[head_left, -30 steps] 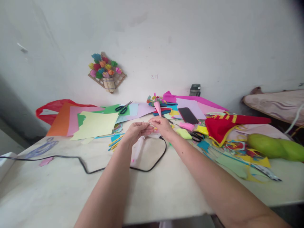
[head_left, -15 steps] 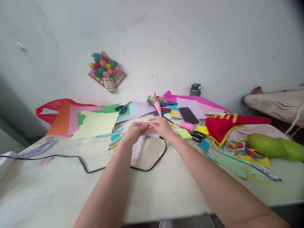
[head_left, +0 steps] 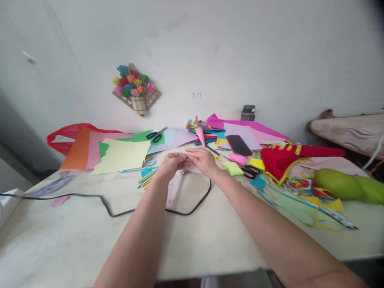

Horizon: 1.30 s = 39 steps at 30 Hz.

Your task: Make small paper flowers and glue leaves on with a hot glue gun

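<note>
My left hand [head_left: 174, 163] and my right hand [head_left: 201, 160] meet over the middle of the table, fingertips pinched together. Whatever lies between the fingers is too small and too covered to make out. Beneath them lies a white glue gun [head_left: 174, 186] with a pink tip, partly hidden by my hands. Its black cord [head_left: 192, 211] loops round on the tabletop and runs off left. Left of my hands are several thin yellow and blue paper strips [head_left: 146, 179]. Behind them stands a pink paper cone [head_left: 199, 135] with small coloured paper pieces about its top.
Coloured paper sheets [head_left: 121, 156] and black-handled scissors [head_left: 156, 136] lie at the back left. To the right are a phone [head_left: 239, 145], more scissors [head_left: 249, 172], red cloth [head_left: 277, 162], paper scraps [head_left: 292, 206] and a green object [head_left: 336, 183]. A bottle [head_left: 248, 113] stands by the wall.
My hands stay together in nearly the same place, with the fingers shifting slightly. The whole view has moved a little; nothing on the table has visibly moved.
</note>
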### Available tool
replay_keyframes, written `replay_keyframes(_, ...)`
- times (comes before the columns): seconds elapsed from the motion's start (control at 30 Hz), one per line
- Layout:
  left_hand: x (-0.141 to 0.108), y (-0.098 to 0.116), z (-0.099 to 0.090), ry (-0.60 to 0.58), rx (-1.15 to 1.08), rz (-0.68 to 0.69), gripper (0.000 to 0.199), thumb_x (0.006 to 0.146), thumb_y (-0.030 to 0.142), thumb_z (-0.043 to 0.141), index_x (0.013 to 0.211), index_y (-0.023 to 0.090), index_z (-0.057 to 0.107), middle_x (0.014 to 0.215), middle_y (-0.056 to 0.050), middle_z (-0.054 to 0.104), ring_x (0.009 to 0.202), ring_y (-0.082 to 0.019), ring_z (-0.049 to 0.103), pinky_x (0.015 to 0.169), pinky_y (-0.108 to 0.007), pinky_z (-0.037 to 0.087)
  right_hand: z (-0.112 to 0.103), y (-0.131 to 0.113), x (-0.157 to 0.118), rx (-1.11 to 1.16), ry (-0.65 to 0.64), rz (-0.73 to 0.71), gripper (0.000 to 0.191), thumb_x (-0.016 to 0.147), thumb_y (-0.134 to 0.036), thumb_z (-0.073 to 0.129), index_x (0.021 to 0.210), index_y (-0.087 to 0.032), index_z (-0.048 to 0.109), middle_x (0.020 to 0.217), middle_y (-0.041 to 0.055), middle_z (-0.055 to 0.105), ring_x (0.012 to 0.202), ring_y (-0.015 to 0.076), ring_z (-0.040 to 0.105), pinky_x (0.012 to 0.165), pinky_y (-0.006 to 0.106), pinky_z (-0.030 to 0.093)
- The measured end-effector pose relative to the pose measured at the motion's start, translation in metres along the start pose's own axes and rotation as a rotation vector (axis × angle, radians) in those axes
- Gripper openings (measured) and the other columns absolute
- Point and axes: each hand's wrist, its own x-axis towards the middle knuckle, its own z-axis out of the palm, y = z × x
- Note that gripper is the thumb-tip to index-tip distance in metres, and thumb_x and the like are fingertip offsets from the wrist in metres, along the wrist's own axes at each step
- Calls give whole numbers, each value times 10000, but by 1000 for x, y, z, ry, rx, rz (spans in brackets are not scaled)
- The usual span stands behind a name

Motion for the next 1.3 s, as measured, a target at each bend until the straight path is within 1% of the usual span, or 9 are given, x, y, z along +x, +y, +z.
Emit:
replay_keyframes(0.3,0,-2,-3,40,-4,38,128,653,180,628,716,70,633,705,-126,673,639,-186,642,616,-264,504,-4,-11,2,369,7,125,173,737,-174,541,822,-219,685,992,31,644,956,149,563,866,305,430)
replay_keyframes(0.43,-2,1,0,38,-17,32,103,666,159,612,711,69,631,702,-124,674,661,-183,643,645,-264,504,-8,-16,5,494,23,256,153,703,-219,578,824,-194,668,997,45,637,917,155,573,795,294,458)
replay_keyframes(0.53,-3,3,4,0,-37,9,123,690,161,600,759,64,632,755,-136,676,699,-180,643,672,-265,504,-8,-10,4,447,79,393,133,673,-271,601,742,-169,651,793,35,660,712,147,595,660,280,481)
replay_keyframes(0.6,-3,3,6,-17,-50,-7,131,701,162,596,782,65,631,789,-139,675,726,-179,642,691,-268,504,-7,-4,4,381,109,421,148,685,-306,584,675,-169,637,652,15,632,615,140,575,608,276,474)
replay_keyframes(0.67,-3,3,6,-26,-57,-17,132,710,160,590,792,64,630,803,-140,675,740,-180,641,703,-268,503,-5,1,4,314,127,362,161,710,-306,558,650,-178,635,642,14,623,633,145,573,630,278,467)
replay_keyframes(0.83,-3,2,4,-63,-79,-23,127,728,135,561,798,53,630,819,-155,671,779,-197,638,730,-281,498,-2,2,3,274,95,187,114,720,-235,557,739,-201,664,836,37,656,840,157,579,797,294,436)
replay_keyframes(0.97,-2,2,4,-71,-133,-68,125,740,87,516,770,44,630,779,-159,672,788,-209,638,710,-269,504,-1,1,2,411,30,222,114,688,-239,599,759,-191,675,842,42,662,828,153,592,775,283,455)
replay_keyframes(1.1,-1,2,8,-70,-230,-142,147,752,66,487,785,48,629,808,-147,670,815,-200,632,706,-240,507,-1,3,2,493,57,249,98,695,-231,586,711,-182,669,860,43,658,835,148,596,773,278,460)
replay_keyframes(1.3,-1,1,16,16,-330,-193,171,777,62,447,759,64,616,736,-108,665,709,-157,643,769,-268,495,-5,4,0,129,93,101,107,729,-169,536,709,-196,638,903,45,640,878,164,559,811,313,424)
